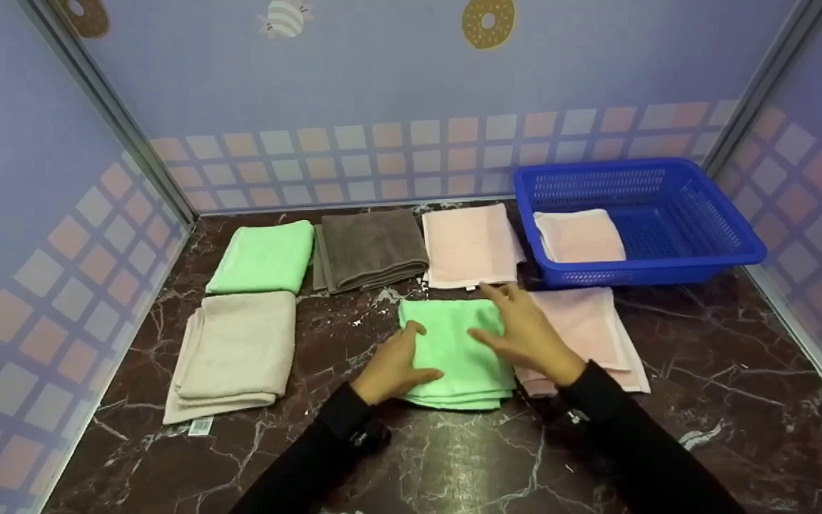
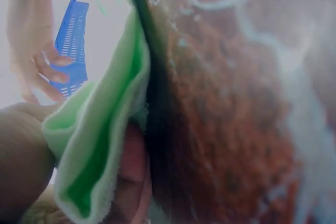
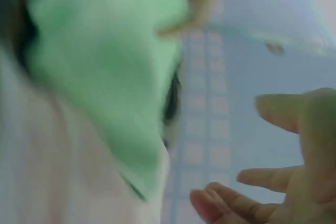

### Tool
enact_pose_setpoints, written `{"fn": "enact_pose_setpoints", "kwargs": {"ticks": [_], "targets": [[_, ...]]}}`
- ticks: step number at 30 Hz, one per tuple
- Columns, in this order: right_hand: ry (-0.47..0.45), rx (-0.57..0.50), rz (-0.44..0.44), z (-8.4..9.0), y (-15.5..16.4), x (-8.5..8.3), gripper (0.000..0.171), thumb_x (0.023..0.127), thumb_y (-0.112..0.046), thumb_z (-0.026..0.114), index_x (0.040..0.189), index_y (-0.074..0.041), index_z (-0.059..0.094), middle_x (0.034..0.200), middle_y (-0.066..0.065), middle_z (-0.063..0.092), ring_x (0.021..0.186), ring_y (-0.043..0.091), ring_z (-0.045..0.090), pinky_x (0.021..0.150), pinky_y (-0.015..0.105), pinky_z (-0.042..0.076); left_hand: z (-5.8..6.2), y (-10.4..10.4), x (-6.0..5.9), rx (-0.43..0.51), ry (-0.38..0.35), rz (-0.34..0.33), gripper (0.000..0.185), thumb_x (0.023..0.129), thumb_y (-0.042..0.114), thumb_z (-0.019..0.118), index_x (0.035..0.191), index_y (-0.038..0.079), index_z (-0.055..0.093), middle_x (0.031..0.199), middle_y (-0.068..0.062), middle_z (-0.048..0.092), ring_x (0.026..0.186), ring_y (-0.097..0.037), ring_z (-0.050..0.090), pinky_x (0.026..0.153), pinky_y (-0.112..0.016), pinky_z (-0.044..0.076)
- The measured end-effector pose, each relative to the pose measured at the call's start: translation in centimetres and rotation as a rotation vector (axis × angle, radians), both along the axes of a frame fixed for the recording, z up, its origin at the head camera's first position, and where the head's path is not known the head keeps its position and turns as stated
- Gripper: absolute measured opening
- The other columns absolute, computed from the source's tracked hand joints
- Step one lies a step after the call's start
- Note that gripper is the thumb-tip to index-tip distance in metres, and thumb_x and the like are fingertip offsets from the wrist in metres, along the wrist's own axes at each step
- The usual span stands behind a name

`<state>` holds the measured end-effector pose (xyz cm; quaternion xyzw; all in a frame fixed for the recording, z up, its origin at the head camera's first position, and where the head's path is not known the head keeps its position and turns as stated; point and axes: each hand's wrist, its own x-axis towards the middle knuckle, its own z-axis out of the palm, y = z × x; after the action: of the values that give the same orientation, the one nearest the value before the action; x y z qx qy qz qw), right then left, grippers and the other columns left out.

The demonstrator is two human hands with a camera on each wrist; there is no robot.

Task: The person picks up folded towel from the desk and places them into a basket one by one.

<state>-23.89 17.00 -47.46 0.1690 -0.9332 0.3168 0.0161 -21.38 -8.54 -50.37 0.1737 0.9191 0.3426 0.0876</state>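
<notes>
A folded green towel (image 1: 454, 346) lies on the dark marble table (image 1: 454, 457) in front of me. My left hand (image 1: 395, 360) grips its left edge, and in the left wrist view the towel (image 2: 100, 129) is pinched between thumb and fingers. My right hand (image 1: 525, 330) is spread with straight fingers over the towel's right side, partly above a pink towel (image 1: 600, 328) beside it. In the blurred right wrist view, the fingers (image 3: 283, 111) hang loose near the green cloth (image 3: 105, 61); contact is not clear.
A blue basket (image 1: 639, 273) at the back right holds a folded pink towel (image 1: 579, 235). Along the back lie a pink towel (image 1: 468, 246), a grey-brown towel (image 1: 372, 246) and a green towel (image 1: 265, 257). A beige towel (image 1: 236, 353) lies at the left. Walls enclose three sides.
</notes>
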Motion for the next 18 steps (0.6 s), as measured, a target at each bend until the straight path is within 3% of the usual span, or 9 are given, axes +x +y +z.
{"fn": "enact_pose_setpoints", "kwargs": {"ticks": [3,7,11,15,18], "targets": [[-0.039,0.106,-0.015,-1.4,-1.3,0.3,0.103,0.081,-0.041,0.087,0.159,0.001,0.034,0.137,0.035,0.049,0.115,0.045,0.059,0.1,0.059,0.053,-0.2,0.1,0.0,0.012,0.018,-0.007,0.071,0.082,0.026,0.088,0.134,-0.002,0.048,0.124,-0.028,0.064,0.114,-0.044,0.063,0.102,-0.056,0.053],[-0.092,0.149,-0.042,-2.2,-1.7,0.2,0.115,0.074,-0.039,0.093,0.159,0.006,0.03,0.137,0.042,0.045,0.112,0.05,0.06,0.097,0.059,0.054,-0.4,0.1,0.0,0.02,0.036,-0.017,0.07,0.081,0.024,0.089,0.131,-0.003,0.048,0.12,-0.026,0.064,0.11,-0.042,0.064,0.101,-0.055,0.053],[-0.048,0.155,0.016,-2.2,-2.0,0.2,0.102,0.076,-0.032,0.092,0.154,0.008,0.039,0.135,0.042,0.05,0.106,0.051,0.064,0.092,0.058,0.056,-0.4,0.2,0.0,0.033,0.05,-0.024,0.07,0.08,0.02,0.089,0.131,-0.004,0.048,0.12,-0.025,0.064,0.11,-0.04,0.064,0.101,-0.054,0.053],[0.056,0.18,0.096,-2.6,-2.4,0.4,0.081,0.081,-0.025,0.087,0.148,0.004,0.052,0.117,0.028,0.058,0.083,0.034,0.063,0.078,0.05,0.057,-0.2,0.2,0.0,0.052,0.055,-0.032,0.069,0.08,0.015,0.088,0.132,-0.004,0.046,0.124,-0.026,0.061,0.115,-0.041,0.062,0.103,-0.054,0.052],[0.05,0.148,0.11,-2.9,-2.8,0.8,0.074,0.083,-0.019,0.083,0.149,-0.004,0.054,0.113,0.021,0.052,0.072,0.025,0.057,0.066,0.043,0.056,-0.1,0.2,0.1,0.062,0.05,-0.034,0.068,0.081,0.013,0.087,0.133,-0.003,0.046,0.129,-0.027,0.059,0.119,-0.042,0.06,0.106,-0.055,0.051]]}}
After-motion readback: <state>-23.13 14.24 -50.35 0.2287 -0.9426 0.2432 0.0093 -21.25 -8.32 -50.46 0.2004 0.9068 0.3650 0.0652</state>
